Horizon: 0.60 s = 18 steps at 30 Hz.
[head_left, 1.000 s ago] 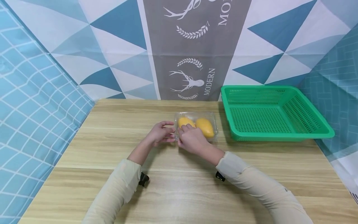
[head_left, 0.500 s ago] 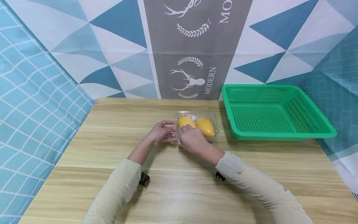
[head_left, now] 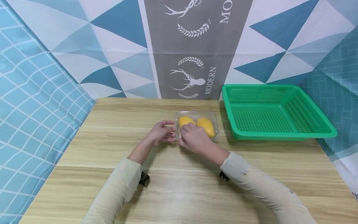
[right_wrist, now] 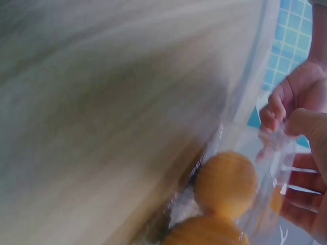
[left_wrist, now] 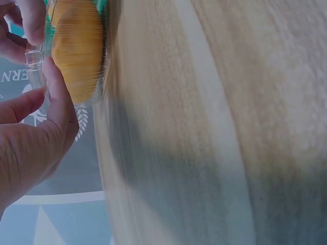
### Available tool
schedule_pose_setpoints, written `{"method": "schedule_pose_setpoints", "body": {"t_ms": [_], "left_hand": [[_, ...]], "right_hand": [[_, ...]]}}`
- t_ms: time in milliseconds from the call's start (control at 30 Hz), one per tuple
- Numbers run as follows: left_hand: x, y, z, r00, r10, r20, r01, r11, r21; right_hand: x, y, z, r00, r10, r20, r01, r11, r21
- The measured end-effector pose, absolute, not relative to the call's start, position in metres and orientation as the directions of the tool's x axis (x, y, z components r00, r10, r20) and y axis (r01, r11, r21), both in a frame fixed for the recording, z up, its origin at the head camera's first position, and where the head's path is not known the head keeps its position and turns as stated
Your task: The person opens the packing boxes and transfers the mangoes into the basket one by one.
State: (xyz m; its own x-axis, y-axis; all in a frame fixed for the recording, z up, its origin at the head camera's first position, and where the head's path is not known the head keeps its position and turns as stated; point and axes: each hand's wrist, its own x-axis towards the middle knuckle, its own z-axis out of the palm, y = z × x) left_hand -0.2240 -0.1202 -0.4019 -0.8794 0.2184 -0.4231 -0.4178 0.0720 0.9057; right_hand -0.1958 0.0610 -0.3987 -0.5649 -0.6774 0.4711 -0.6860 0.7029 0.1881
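A clear plastic clamshell box (head_left: 199, 114) with two yellow mangoes (head_left: 205, 127) inside sits toward the back of the wooden table. My left hand (head_left: 162, 133) is at its left side; in the left wrist view, thumb and forefinger pinch the rim there. Over the box's front left corner is my right hand (head_left: 193, 137), partly covering the left mango. Seen from the right wrist, the right thumb (right_wrist: 302, 122) presses at the lid's edge while the other fingers lie over the lid. The lid lies over the fruit, its edge partly hidden by both hands.
A green plastic basket (head_left: 282, 135) with slotted sides stands at the back right, close to the box. Patterned cloth (head_left: 117, 46) hangs behind the wooden table (head_left: 179, 193), and blue tiled sheeting (head_left: 33, 102) borders the left.
The right hand and forearm have shifted slightly to the right along the box's front left corner. The left hand and the box stay in place.
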Motion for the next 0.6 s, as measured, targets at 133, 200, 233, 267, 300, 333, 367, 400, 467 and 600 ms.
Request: {"method": "schedule_pose_setpoints", "body": {"t_ms": [133, 200, 233, 267, 300, 333, 367, 400, 467, 600], "left_hand": [[-0.223, -0.120, -0.400, -0.877, 0.222, -0.426, -0.418, 0.082, 0.905], [-0.223, -0.121, -0.400, -0.876, 0.224, -0.426, -0.418, 0.084, 0.904], [-0.223, -0.121, -0.400, -0.876, 0.226, -0.425, -0.418, 0.084, 0.905], [-0.223, -0.121, -0.400, -0.876, 0.227, -0.425, -0.418, 0.083, 0.905], [-0.224, -0.121, -0.400, -0.876, 0.228, -0.425, -0.418, 0.082, 0.905], [-0.224, -0.121, -0.401, -0.876, 0.229, -0.425, -0.418, 0.081, 0.905], [-0.224, -0.121, -0.401, -0.876, 0.230, -0.425, -0.418, 0.081, 0.905], [-0.224, -0.121, -0.401, -0.875, 0.231, -0.425, -0.418, 0.080, 0.905], [-0.223, -0.121, -0.401, -0.874, 0.231, -0.427, -0.420, 0.081, 0.904], [-0.223, -0.121, -0.400, -0.873, 0.228, -0.431, -0.425, 0.077, 0.902]], "right_hand": [[-0.198, 0.068, -0.391, -0.600, -0.697, 0.392, -0.719, 0.685, 0.118], [-0.200, 0.071, -0.388, -0.615, -0.707, 0.348, -0.728, 0.679, 0.093], [-0.200, 0.072, -0.386, -0.622, -0.712, 0.326, -0.730, 0.678, 0.086], [-0.201, 0.072, -0.385, -0.627, -0.717, 0.304, -0.733, 0.676, 0.082], [-0.202, 0.073, -0.384, -0.631, -0.722, 0.283, -0.734, 0.674, 0.083], [-0.202, 0.074, -0.383, -0.635, -0.726, 0.265, -0.735, 0.673, 0.085], [-0.202, 0.074, -0.382, -0.635, -0.730, 0.252, -0.737, 0.670, 0.085], [-0.202, 0.075, -0.381, -0.634, -0.734, 0.243, -0.739, 0.668, 0.088], [-0.202, 0.075, -0.380, -0.621, -0.745, 0.243, -0.748, 0.656, 0.101], [-0.203, 0.074, -0.383, -0.553, -0.774, 0.309, -0.763, 0.619, 0.186]]}}
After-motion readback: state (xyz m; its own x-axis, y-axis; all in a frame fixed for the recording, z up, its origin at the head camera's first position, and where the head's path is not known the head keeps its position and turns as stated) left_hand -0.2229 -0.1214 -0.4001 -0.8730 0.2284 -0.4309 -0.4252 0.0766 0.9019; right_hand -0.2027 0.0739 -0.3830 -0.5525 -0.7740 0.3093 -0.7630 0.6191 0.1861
